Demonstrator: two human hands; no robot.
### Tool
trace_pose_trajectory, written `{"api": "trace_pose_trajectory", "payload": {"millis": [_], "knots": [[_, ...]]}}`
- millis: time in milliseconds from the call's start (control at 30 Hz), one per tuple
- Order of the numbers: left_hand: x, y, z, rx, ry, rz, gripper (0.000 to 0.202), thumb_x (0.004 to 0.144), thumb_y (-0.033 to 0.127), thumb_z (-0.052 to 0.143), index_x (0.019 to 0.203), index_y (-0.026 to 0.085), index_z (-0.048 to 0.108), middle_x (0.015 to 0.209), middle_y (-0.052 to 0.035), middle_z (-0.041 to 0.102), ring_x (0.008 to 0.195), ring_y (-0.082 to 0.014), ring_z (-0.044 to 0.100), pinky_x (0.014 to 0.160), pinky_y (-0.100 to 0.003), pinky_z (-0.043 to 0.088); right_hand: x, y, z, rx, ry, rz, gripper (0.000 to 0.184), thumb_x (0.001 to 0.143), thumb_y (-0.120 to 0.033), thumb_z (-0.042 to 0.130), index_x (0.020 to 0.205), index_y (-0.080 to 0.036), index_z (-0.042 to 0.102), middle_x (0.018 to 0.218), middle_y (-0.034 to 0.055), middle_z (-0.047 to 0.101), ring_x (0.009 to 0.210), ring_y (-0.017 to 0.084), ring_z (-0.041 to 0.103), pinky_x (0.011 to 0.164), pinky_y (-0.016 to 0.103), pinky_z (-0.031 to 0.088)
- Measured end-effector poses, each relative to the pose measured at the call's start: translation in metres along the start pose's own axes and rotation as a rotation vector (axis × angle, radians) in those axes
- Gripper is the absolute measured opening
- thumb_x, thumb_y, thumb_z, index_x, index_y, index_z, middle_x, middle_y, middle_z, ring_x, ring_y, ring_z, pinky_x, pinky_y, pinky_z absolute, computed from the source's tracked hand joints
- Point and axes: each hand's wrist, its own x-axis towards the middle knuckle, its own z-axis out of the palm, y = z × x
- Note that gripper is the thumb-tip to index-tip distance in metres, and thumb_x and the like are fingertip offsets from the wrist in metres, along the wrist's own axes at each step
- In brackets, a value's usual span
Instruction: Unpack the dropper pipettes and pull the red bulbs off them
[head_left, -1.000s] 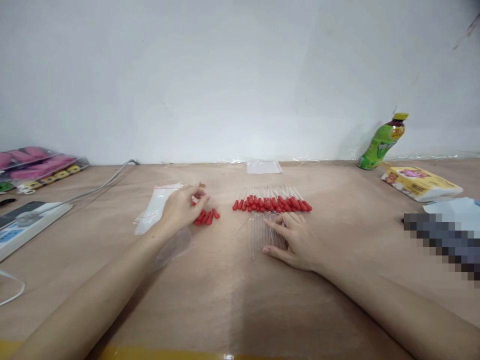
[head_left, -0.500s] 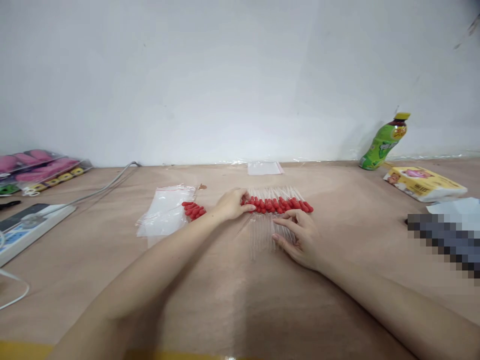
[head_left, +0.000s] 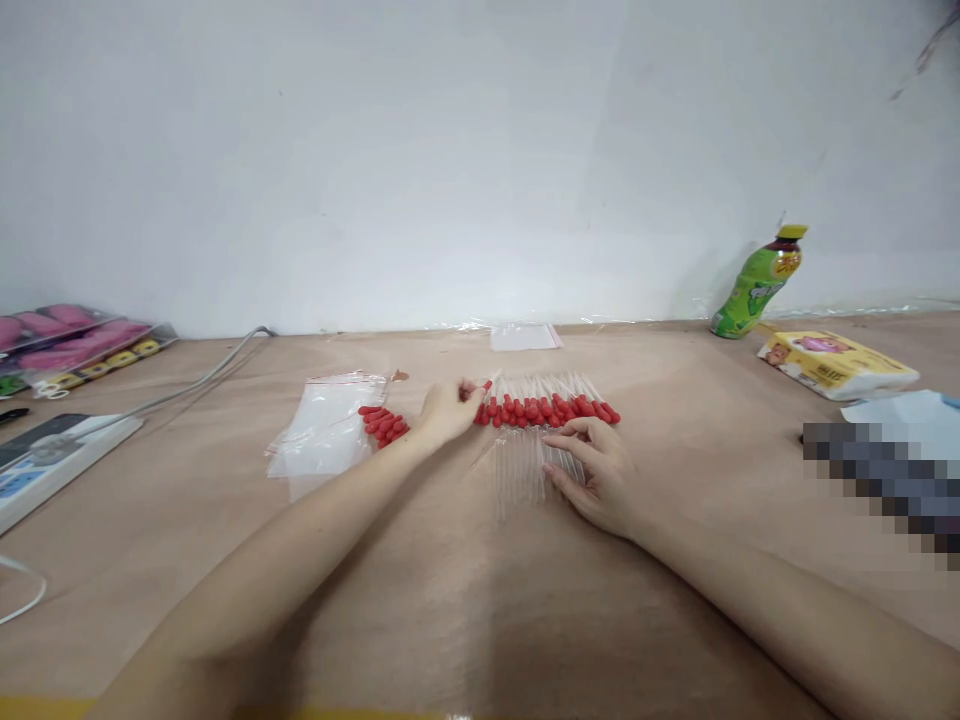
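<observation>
My left hand [head_left: 448, 410] is closed in a pinch on a glass dropper with a red rubber bulb [head_left: 487, 385], lifted at the left end of a row. That row of droppers [head_left: 551, 410] lies side by side on the table, clear tubes pointing to the wall and red bulbs toward me. In front of the bulbs lie more clear tubes [head_left: 517, 470], side by side. My right hand [head_left: 600, 475] rests over their right part, thumb and fingers apart and curved. Left of my left hand, a small pile of loose red bulbs [head_left: 386, 426] touches clear plastic bags [head_left: 322, 430].
Another small clear bag [head_left: 525, 338] lies near the wall. A green drink bottle [head_left: 757, 285] leans at the right, behind a yellow tissue pack [head_left: 836, 363]. At the left are a power strip [head_left: 82, 450] with a grey cable and bagged pink items [head_left: 82, 340].
My left hand has moved slightly left and up from the row, and a dropper now shows raised in its fingers. My right hand stays at the clear tubes. The view has shifted slightly.
</observation>
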Motion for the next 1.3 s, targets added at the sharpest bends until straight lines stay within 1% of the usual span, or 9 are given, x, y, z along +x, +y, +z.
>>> {"api": "trace_pose_trajectory", "payload": {"millis": [133,267,367,500,567,767,967,1133,1300], "knots": [[-0.035,-0.005,-0.014,-0.057,0.058,0.062,0.022,0.082,0.033,0.043,0.084,0.015,0.056,0.080,-0.0029,0.064,0.072,-0.0141,0.060,0.062,-0.023,0.046,0.003,-0.002,-0.004,-0.028,0.034,0.021,0.041,0.078,-0.026,0.055,0.118,-0.018,0.050,0.110,0.0114,0.052,0.103,0.023,0.050,0.088,0.040,0.044],[-0.071,-0.013,-0.026,0.002,0.054,0.327,0.015,0.081,0.028,0.049,0.087,0.016,0.057,0.078,-0.0022,0.064,0.069,-0.0135,0.059,0.064,-0.024,0.046,0.008,-0.004,-0.007,-0.125,0.023,-0.009,0.059,0.079,-0.032,0.055,0.132,-0.017,0.035,0.129,0.0121,0.044,0.119,0.025,0.041,0.099,0.042,0.036],[-0.083,-0.018,-0.025,0.035,0.075,0.482,0.012,0.081,0.023,0.050,0.088,0.016,0.057,0.078,-0.0035,0.063,0.071,-0.0139,0.059,0.065,-0.025,0.046,0.013,-0.005,-0.008,-0.195,-0.092,-0.102,0.061,0.081,-0.038,0.052,0.134,-0.018,0.031,0.133,0.0099,0.042,0.125,0.025,0.035,0.103,0.045,0.030],[-0.079,-0.018,-0.016,0.038,0.099,0.623,0.012,0.082,0.020,0.050,0.091,0.017,0.057,0.078,-0.0035,0.063,0.071,-0.0137,0.058,0.065,-0.026,0.046,0.019,-0.005,-0.006,-0.242,-0.266,-0.152,0.051,0.086,-0.038,0.043,0.133,-0.019,0.035,0.134,0.0065,0.042,0.128,0.024,0.030,0.105,0.050,0.023],[-0.076,-0.018,-0.012,0.029,0.111,0.669,0.013,0.082,0.019,0.050,0.092,0.018,0.056,0.079,-0.0033,0.063,0.072,-0.0137,0.059,0.066,-0.026,0.046,0.022,-0.004,-0.005,-0.231,-0.304,-0.164,0.045,0.088,-0.035,0.041,0.130,-0.020,0.039,0.132,0.0056,0.044,0.127,0.023,0.032,0.105,0.050,0.023],[-0.074,-0.020,-0.004,0.033,0.149,0.760,0.017,0.081,0.015,0.050,0.097,0.019,0.056,0.085,-0.0038,0.065,0.081,-0.0140,0.060,0.074,-0.028,0.048,0.021,0.001,0.002,-0.176,-0.220,-0.177,0.025,0.087,-0.026,0.045,0.108,-0.022,0.060,0.114,0.0025,0.060,0.120,0.021,0.043,0.104,0.050,0.025],[-0.069,-0.005,-0.001,0.216,0.077,0.709,0.039,0.083,0.030,0.051,0.120,0.020,0.048,0.122,-0.0082,0.054,0.116,-0.0216,0.045,0.097,-0.041,0.035,0.017,0.003,0.007,-0.087,-0.095,-0.236,0.021,0.083,-0.020,0.051,0.100,-0.021,0.063,0.105,0.0046,0.065,0.114,0.021,0.049,0.103,0.050,0.028],[-0.064,-0.001,0.008,0.261,0.106,0.750,0.021,0.085,0.027,0.049,0.102,0.020,0.060,0.107,-0.0037,0.064,0.112,-0.0194,0.050,0.100,-0.041,0.032,0.016,0.002,0.009,-0.029,-0.096,-0.248,0.023,0.083,-0.020,0.051,0.104,-0.021,0.061,0.107,0.0038,0.064,0.115,0.021,0.049,0.104,0.050,0.028],[-0.065,0.001,0.008,0.265,0.149,0.820,0.018,0.086,0.023,0.048,0.100,0.019,0.060,0.105,-0.0029,0.065,0.111,-0.0178,0.051,0.102,-0.041,0.029,0.016,0.000,0.012,0.009,-0.143,-0.194,0.030,0.086,-0.022,0.048,0.115,-0.019,0.053,0.112,0.0060,0.062,0.117,0.021,0.046,0.104,0.050,0.029]]}}
